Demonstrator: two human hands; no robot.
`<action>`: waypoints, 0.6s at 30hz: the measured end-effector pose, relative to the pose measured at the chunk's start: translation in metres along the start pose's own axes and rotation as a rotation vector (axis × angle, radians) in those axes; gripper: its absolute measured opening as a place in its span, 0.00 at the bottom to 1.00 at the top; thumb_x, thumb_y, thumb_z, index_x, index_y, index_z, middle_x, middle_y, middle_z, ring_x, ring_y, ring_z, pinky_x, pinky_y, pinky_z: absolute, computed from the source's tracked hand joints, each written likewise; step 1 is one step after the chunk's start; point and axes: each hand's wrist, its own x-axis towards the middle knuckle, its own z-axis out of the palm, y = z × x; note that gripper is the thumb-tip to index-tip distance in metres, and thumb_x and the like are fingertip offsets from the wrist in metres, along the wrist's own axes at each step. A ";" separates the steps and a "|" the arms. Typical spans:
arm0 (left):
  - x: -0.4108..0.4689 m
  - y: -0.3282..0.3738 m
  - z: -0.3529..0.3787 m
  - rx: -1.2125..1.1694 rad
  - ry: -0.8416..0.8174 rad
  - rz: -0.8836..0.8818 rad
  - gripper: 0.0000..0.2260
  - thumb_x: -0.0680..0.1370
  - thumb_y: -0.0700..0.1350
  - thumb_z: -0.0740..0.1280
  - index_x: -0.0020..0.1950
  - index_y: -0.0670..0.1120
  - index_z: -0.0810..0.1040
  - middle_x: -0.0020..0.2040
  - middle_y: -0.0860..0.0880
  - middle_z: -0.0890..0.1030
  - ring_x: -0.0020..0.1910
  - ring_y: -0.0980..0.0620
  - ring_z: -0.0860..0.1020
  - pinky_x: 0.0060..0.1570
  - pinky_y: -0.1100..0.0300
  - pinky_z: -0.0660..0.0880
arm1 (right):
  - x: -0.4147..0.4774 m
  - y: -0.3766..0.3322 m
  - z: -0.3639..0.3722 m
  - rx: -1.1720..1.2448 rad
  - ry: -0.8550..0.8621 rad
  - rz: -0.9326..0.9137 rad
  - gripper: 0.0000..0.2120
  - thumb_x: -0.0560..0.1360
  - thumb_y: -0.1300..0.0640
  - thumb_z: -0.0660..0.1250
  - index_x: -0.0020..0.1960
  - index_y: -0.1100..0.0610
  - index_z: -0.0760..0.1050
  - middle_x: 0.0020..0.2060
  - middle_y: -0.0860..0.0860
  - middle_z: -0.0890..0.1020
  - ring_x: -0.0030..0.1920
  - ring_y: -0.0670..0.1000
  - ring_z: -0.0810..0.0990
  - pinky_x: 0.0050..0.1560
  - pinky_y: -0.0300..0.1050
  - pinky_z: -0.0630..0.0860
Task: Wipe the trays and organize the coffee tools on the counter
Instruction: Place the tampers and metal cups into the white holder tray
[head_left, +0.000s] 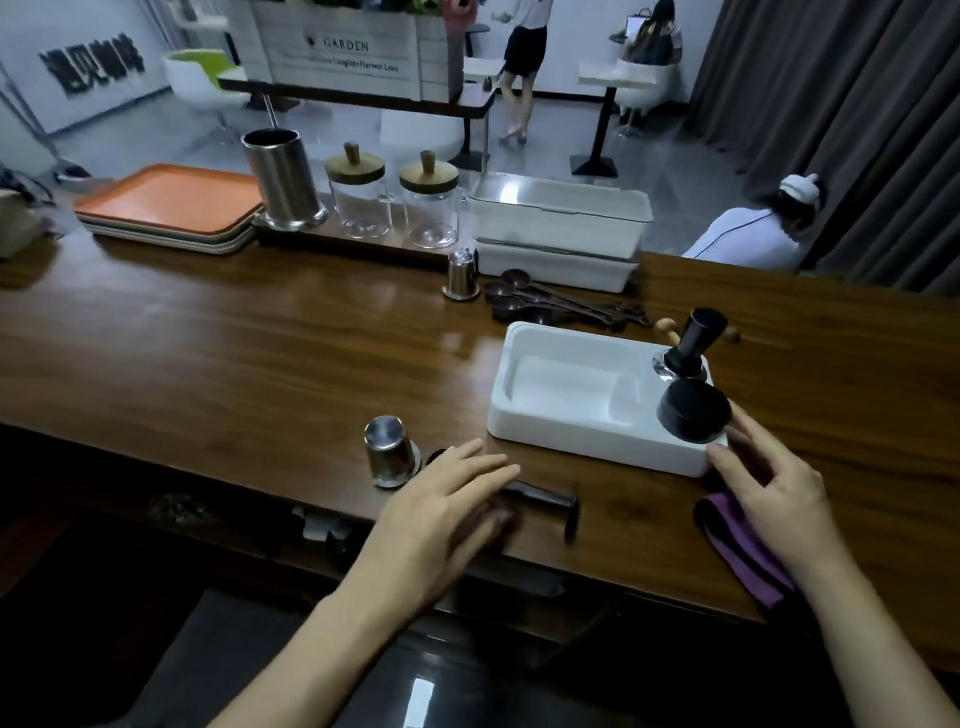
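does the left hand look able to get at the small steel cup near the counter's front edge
Probably yes. The steel cup stands close beside the left hand, with nothing upright between them. The hand rests on a dark tool, which it would have to leave first.

Two glass jars (358, 195) (430, 208), two white boxes (561, 213) (556, 267), two hands (447, 499) (769, 483)

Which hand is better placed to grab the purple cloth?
Right. The right hand is right over the purple cloth; the left hand rests on a dark tool farther off.
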 end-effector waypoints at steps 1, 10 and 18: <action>-0.001 0.000 -0.007 0.004 0.033 0.017 0.19 0.81 0.45 0.69 0.73 0.51 0.76 0.72 0.56 0.75 0.77 0.55 0.66 0.74 0.62 0.63 | -0.001 -0.001 0.000 -0.002 0.012 0.009 0.30 0.74 0.38 0.65 0.75 0.37 0.67 0.67 0.46 0.78 0.68 0.49 0.74 0.70 0.54 0.69; -0.016 -0.062 -0.052 0.082 0.233 -0.168 0.22 0.79 0.51 0.70 0.71 0.47 0.78 0.73 0.50 0.74 0.73 0.49 0.71 0.73 0.62 0.65 | -0.012 -0.014 0.009 -0.003 0.104 0.059 0.30 0.73 0.38 0.66 0.75 0.35 0.65 0.66 0.50 0.79 0.68 0.54 0.75 0.70 0.61 0.70; -0.009 -0.078 -0.042 -0.127 0.216 -0.319 0.21 0.77 0.52 0.72 0.70 0.55 0.79 0.67 0.59 0.80 0.66 0.62 0.76 0.64 0.58 0.75 | -0.026 -0.057 0.014 -0.063 0.297 -0.235 0.24 0.79 0.44 0.67 0.73 0.48 0.72 0.70 0.49 0.76 0.70 0.48 0.73 0.70 0.55 0.71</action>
